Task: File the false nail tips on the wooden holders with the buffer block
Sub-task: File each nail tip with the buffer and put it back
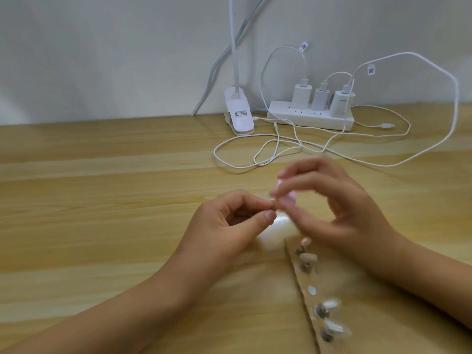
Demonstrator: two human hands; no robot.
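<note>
- The left hand [229, 221] pinches a small nail tip [272, 201] between thumb and forefinger, above the table [102, 200].
- The right hand [339, 210], blurred, grasps a pink buffer block [288, 198] in its curled fingers; the block meets the pinched tip.
- Just below the right hand lies a wooden strip [302, 281] bearing a row of pegs and more nail tips [308, 258].
- By the wall stand a power strip [310, 117] with chargers, loose white cables [278, 143] and a clip lamp [240, 116].
</note>
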